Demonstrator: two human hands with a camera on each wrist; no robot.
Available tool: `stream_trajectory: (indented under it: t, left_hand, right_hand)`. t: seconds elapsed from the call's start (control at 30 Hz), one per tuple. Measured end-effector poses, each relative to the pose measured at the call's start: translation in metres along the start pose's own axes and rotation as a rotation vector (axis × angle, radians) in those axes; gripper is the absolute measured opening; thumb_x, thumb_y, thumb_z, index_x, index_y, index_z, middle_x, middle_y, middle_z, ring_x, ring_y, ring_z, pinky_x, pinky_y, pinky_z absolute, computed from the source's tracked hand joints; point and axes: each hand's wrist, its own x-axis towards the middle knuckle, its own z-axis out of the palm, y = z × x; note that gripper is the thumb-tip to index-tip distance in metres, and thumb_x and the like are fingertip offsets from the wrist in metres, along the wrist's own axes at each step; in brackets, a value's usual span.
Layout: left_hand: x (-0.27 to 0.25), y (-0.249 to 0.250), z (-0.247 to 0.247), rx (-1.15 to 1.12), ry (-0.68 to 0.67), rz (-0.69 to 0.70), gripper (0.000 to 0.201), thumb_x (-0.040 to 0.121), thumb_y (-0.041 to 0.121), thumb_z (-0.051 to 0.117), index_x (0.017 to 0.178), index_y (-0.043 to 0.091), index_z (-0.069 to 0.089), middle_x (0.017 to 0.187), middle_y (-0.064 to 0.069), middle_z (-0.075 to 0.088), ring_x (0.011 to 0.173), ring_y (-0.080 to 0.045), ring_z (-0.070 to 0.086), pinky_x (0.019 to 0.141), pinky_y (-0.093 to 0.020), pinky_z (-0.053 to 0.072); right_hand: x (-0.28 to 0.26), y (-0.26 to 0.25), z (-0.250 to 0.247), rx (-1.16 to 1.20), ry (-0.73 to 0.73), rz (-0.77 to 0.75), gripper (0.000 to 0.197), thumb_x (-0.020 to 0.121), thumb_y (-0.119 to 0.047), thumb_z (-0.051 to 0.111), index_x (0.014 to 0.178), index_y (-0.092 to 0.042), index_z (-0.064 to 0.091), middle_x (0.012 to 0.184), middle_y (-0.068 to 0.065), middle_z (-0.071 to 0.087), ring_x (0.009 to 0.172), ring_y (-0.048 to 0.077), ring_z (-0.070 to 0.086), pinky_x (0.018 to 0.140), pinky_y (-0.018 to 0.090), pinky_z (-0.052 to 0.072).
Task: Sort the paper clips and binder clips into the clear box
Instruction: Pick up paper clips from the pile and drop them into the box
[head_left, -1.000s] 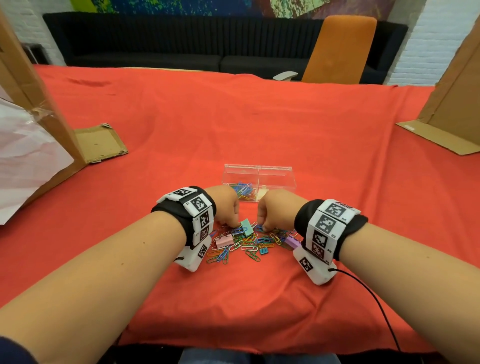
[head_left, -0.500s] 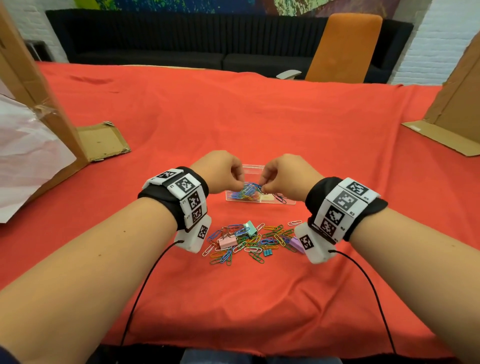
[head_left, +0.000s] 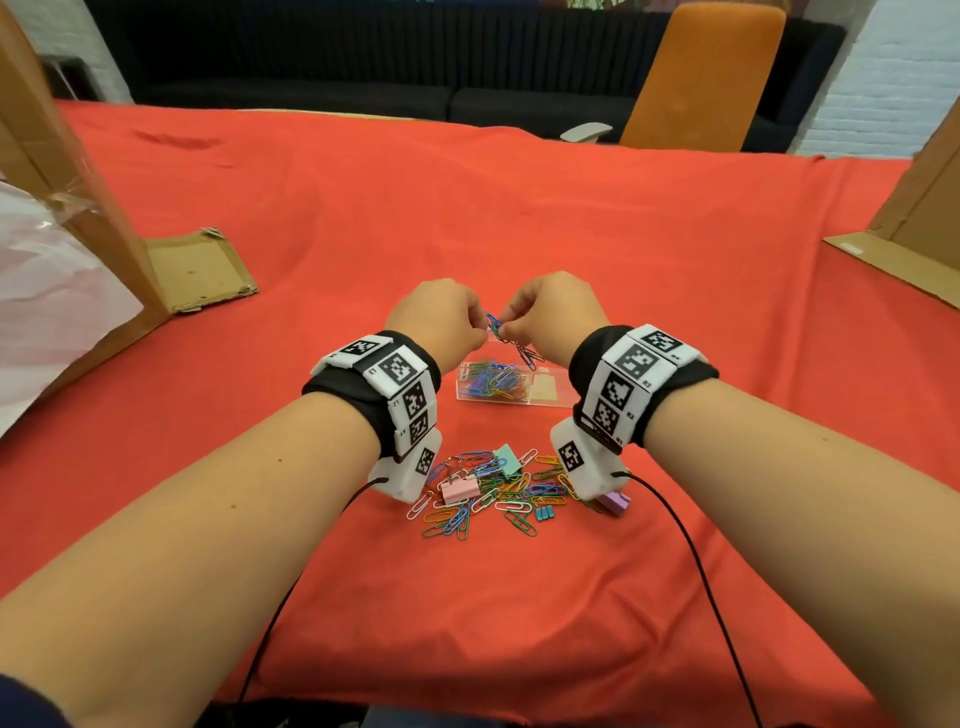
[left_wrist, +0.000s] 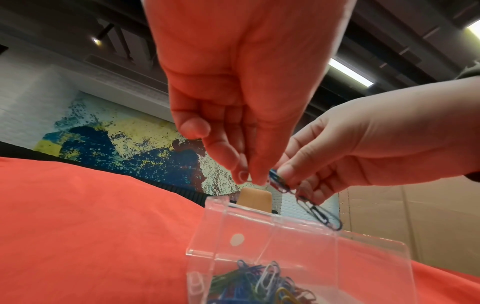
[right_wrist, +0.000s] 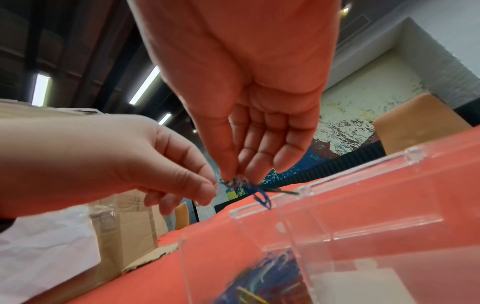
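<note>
Over the clear box (head_left: 543, 402), my left hand (head_left: 475, 325) and right hand (head_left: 517, 327) both pinch a tangle of linked blue and dark paper clips (head_left: 519, 348). In the left wrist view the paper clip chain (left_wrist: 315, 212) dangles from the right hand's fingertips (left_wrist: 285, 174) down to the box rim (left_wrist: 298, 221). The box's left compartment holds several coloured clips (head_left: 493, 382). The loose pile (head_left: 498, 491) lies on the red cloth nearer to me, with pink (head_left: 460, 488), teal (head_left: 506, 460) and purple (head_left: 615, 501) binder clips in it.
Red cloth (head_left: 467, 223) covers the table. Cardboard boxes stand at the left (head_left: 78, 208) and right (head_left: 924, 208) edges, with a flat cardboard piece (head_left: 202, 270) and white plastic wrap (head_left: 47, 291) at the left. An orange chair (head_left: 701, 78) is behind the table.
Both hands left the pile, carried linked paper clips over the clear box, and now hold them higher with the chain dangling over it.
</note>
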Motion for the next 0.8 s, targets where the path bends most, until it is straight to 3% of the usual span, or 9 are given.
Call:
stream_trajectory:
  t: [0.1,0.23,0.33,0.43,0.53,0.6,0.67,0.8]
  left_hand:
    - [-0.002,-0.002,0.000,0.011,-0.027,0.003,0.010,0.080,0.023,0.066,0.085,0.019,0.074,0.093,-0.003,0.073,0.091,-0.024,0.065,0.078,-0.033,0.051]
    - [-0.011,-0.004,-0.006,-0.013,-0.069,0.015,0.007,0.076,0.021,0.071,0.082,0.018,0.074,0.080,-0.001,0.067,0.085,-0.022,0.065,0.074,-0.030,0.049]
    - [-0.026,-0.005,-0.012,0.010,-0.205,0.049,0.012,0.074,0.020,0.076,0.083,0.014,0.074,0.075,0.002,0.063,0.076,-0.017,0.060,0.071,-0.028,0.046]
    - [-0.044,-0.009,-0.011,0.112,-0.411,0.039,0.016,0.072,0.019,0.079,0.086,0.013,0.074,0.066,0.005,0.061,0.064,-0.014,0.056,0.062,-0.025,0.043]
    - [-0.059,-0.013,-0.007,0.248,-0.607,-0.024,0.025,0.069,0.024,0.082,0.091,0.015,0.074,0.066,0.004,0.062,0.053,-0.009,0.050,0.054,-0.022,0.038]
    - [-0.066,-0.012,-0.006,0.320,-0.677,-0.047,0.029,0.067,0.027,0.083,0.091,0.019,0.071,0.059,0.007,0.056,0.053,-0.009,0.048,0.051,-0.020,0.036]
    - [-0.072,-0.008,-0.006,0.359,-0.725,-0.059,0.032,0.066,0.030,0.084,0.089,0.022,0.064,0.057,0.008,0.052,0.051,-0.009,0.045,0.046,-0.019,0.033]
    - [-0.074,-0.003,0.000,0.364,-0.770,-0.048,0.034,0.067,0.028,0.084,0.093,0.018,0.065,0.062,0.003,0.057,0.055,-0.013,0.051,0.048,-0.019,0.035]
  right_hand:
    - [0.001,0.000,0.004,-0.057,-0.036,-0.028,0.016,0.080,-0.013,0.070,0.095,-0.011,0.075,0.094,0.010,0.076,0.073,0.014,0.057,0.068,0.022,0.041]
    - [-0.007,0.004,-0.001,-0.115,-0.048,-0.093,0.017,0.082,-0.012,0.067,0.096,-0.014,0.075,0.093,0.005,0.074,0.074,0.012,0.055,0.070,0.019,0.036]
    - [-0.020,0.008,-0.007,-0.141,-0.104,-0.138,0.017,0.080,-0.008,0.066,0.093,-0.014,0.075,0.083,0.004,0.072,0.073,0.014,0.060,0.069,0.020,0.043]
    - [-0.037,0.017,-0.009,-0.265,-0.370,-0.126,0.017,0.079,-0.010,0.069,0.095,-0.013,0.074,0.073,0.005,0.070,0.065,0.016,0.062,0.060,0.020,0.045]
    - [-0.053,0.028,-0.002,-0.430,-0.574,-0.069,0.025,0.076,-0.019,0.076,0.101,-0.014,0.073,0.064,-0.004,0.065,0.059,0.012,0.059,0.053,0.018,0.041]
    - [-0.061,0.031,0.003,-0.505,-0.602,-0.084,0.035,0.073,-0.027,0.079,0.105,-0.015,0.072,0.079,-0.002,0.068,0.070,0.015,0.057,0.056,0.020,0.040]
    - [-0.068,0.030,0.006,-0.530,-0.612,-0.098,0.044,0.070,-0.033,0.081,0.109,-0.016,0.068,0.088,-0.002,0.061,0.080,0.016,0.053,0.055,0.022,0.037]
    - [-0.072,0.028,0.013,-0.523,-0.620,-0.111,0.041,0.072,-0.027,0.081,0.108,-0.013,0.068,0.083,-0.002,0.059,0.080,0.017,0.052,0.049,0.018,0.031]
